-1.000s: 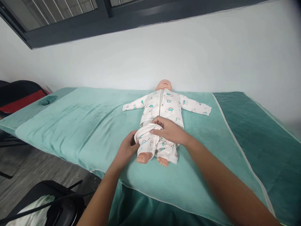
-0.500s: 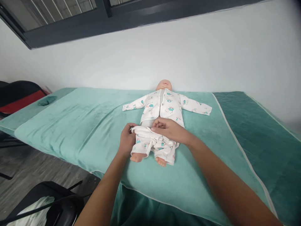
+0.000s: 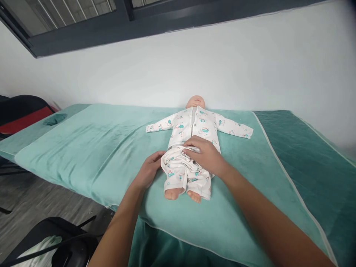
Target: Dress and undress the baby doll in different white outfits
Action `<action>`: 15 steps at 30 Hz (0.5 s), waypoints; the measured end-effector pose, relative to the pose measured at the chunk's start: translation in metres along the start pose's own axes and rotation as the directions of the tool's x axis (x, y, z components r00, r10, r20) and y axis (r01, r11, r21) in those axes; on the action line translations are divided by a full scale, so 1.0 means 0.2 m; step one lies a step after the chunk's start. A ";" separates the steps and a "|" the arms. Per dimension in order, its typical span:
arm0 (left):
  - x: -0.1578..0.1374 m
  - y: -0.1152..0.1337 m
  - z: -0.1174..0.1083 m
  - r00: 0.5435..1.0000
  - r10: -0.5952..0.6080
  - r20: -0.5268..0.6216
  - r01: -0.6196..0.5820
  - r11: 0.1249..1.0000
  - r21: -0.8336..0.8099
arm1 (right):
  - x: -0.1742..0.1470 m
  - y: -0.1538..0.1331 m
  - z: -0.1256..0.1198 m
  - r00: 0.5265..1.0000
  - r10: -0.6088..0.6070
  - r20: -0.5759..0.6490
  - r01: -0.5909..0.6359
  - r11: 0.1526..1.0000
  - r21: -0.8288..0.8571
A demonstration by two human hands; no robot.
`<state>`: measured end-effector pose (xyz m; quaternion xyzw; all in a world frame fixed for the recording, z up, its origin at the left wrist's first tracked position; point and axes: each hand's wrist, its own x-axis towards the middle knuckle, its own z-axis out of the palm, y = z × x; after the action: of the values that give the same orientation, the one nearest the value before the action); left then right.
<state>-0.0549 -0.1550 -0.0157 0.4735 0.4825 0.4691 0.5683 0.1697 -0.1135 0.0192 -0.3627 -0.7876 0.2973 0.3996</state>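
Note:
A baby doll [image 3: 195, 101] lies on its back, arms spread, in a white printed jacket [image 3: 205, 129]. Matching white pants [image 3: 176, 172] cover its legs, bunched up below the jacket hem, and its feet [image 3: 172, 193] stick out of the leg openings. My left hand [image 3: 150, 168] is closed at the left side of the waistband, its fingertips partly hidden by the cloth. With thumb and fingers, my right hand [image 3: 207, 155] pinches the front of the waistband near the doll's middle.
The doll rests on a long bed with a light green cover [image 3: 111, 148], a darker green part [image 3: 311, 155] at right. Behind it rises a white wall [image 3: 236, 63] below a dark window frame [image 3: 172, 22]. Black chairs [image 3: 25, 111] stand at left; one at lower left holds white cloth [image 3: 41, 252].
The left side of the waistband has been drawn up toward the jacket, covering more of the doll's waist. My left hand has shifted slightly lower, and the doll sits a little farther right in view.

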 end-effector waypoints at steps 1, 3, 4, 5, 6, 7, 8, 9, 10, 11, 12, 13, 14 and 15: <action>0.00 0.00 0.00 1.000 -0.014 0.017 0.014 1.000 0.018 | 0.00 0.00 0.01 1.000 -0.009 -0.017 0.009 1.000 -0.029; 0.01 0.01 -0.01 0.997 -0.038 0.068 0.036 0.999 0.031 | 0.00 0.01 0.02 0.999 -0.009 -0.042 0.006 0.997 -0.078; 0.02 0.01 -0.02 0.994 -0.046 0.096 0.043 0.999 0.034 | 0.00 0.01 0.02 0.999 -0.007 -0.049 0.002 0.995 -0.099; 0.02 0.02 -0.02 0.992 -0.047 0.121 0.044 0.998 0.033 | 0.00 0.01 0.02 0.999 -0.007 -0.053 0.001 0.993 -0.116; 0.02 0.02 -0.02 0.990 -0.038 0.135 0.035 0.999 0.025 | 0.00 0.02 0.03 0.998 -0.008 -0.056 0.001 0.991 -0.131; 0.03 0.02 -0.02 0.991 -0.019 0.133 0.018 1.000 0.009 | 0.00 0.02 0.03 0.998 -0.008 -0.055 0.000 0.990 -0.143; 0.03 0.02 -0.02 0.993 0.004 0.115 -0.003 1.000 -0.010 | 0.00 0.02 0.03 0.999 -0.005 -0.052 -0.003 0.988 -0.152; 0.04 0.01 -0.02 0.996 0.027 0.086 -0.025 0.999 -0.028 | 0.00 0.02 0.03 0.999 -0.001 -0.047 -0.006 0.988 -0.157; 0.05 0.01 -0.02 0.998 0.048 0.046 -0.047 0.998 -0.043 | 0.00 0.02 0.03 0.999 0.004 -0.040 -0.011 0.988 -0.157; 0.07 0.00 -0.02 0.998 0.069 0.000 -0.069 0.996 -0.052 | 0.00 0.02 0.03 0.999 0.011 -0.032 -0.016 0.988 -0.156; 0.09 0.00 -0.01 0.994 0.094 -0.049 -0.097 0.994 -0.055 | 0.00 0.02 0.02 0.999 0.018 -0.027 -0.021 0.988 -0.153; 0.11 0.00 0.00 0.987 0.124 -0.097 -0.130 0.990 -0.051 | 0.00 0.02 0.02 0.999 0.023 -0.024 -0.027 0.989 -0.149; 0.14 -0.01 0.01 0.977 0.156 -0.143 -0.164 0.986 -0.043 | 0.00 0.02 0.02 0.999 0.029 -0.026 -0.032 0.989 -0.145; 0.17 -0.01 0.02 0.965 0.187 -0.184 -0.196 0.980 -0.032 | 0.00 0.02 0.02 0.999 0.034 -0.029 -0.038 0.989 -0.142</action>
<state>-0.0482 -0.1216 -0.0203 0.4593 0.4721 0.5743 0.4862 0.1682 -0.1108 0.0145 -0.4085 -0.7948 0.2425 0.3777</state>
